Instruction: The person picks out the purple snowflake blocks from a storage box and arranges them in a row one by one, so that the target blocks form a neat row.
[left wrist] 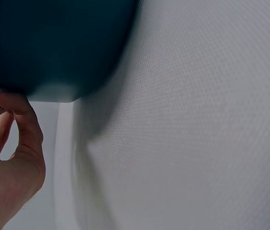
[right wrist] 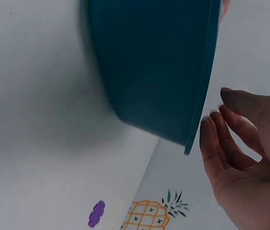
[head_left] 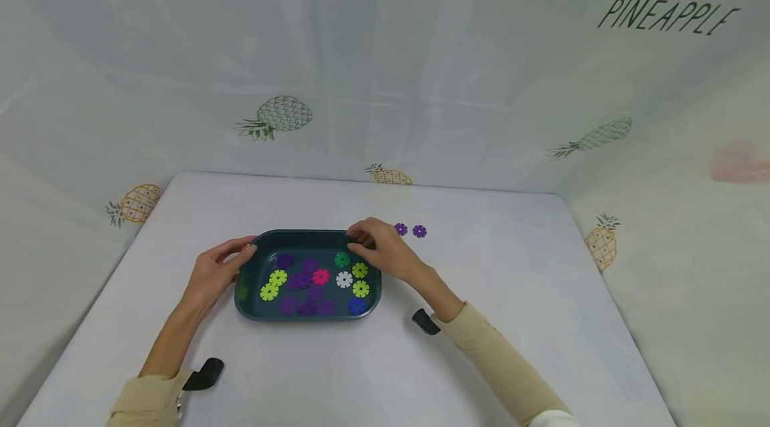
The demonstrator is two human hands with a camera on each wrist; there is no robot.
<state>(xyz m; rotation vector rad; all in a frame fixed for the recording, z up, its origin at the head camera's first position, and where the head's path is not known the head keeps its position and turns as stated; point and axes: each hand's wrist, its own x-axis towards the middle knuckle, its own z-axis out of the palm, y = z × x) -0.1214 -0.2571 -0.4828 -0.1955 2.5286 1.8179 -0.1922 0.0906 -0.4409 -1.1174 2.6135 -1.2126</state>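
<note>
One pineapple-print sheet (head_left: pixel 421 79) rises beyond the table at 12 o'clock, with more of the same print at 9 and 3 o'clock. The white-covered table (head_left: pixel 511 280) fills the lower part of the head view. On it, slightly towards 10 o'clock of its middle, sits a dark teal rectangular tray (head_left: pixel 319 243) with rounded corners.

Clock positions below are taken from the tray's centre. Two beige sleeves (head_left: pixel 496 350) reach in from 7 and 4 o'clock. The left hand (head_left: pixel 219 270) grips the tray rim at 10 o'clock, thumb on the near face and fingers behind. The right hand (head_left: pixel 385 246) is at the 2 o'clock corner, fingers loosely bent and parted from the thumb; nothing is visible between them. Black wrist devices (head_left: pixel 204 374) are fitted at both wrists.

Inside the tray lie notched flower-shaped discs: purple discs (head_left: pixel 299 280) overlapping across the middle, yellow discs (head_left: pixel 361 289) in pairs at 9 and 3 o'clock, a pink disc (head_left: pixel 321 276) near centre, a white disc (head_left: pixel 344 279) at 3, a green disc (head_left: pixel 341 259) at 2, a blue disc (head_left: pixel 357 306) at 4. Two loose purple discs (head_left: pixel 419 231) lie on the table at 2 o'clock, just beside the right hand.
</note>
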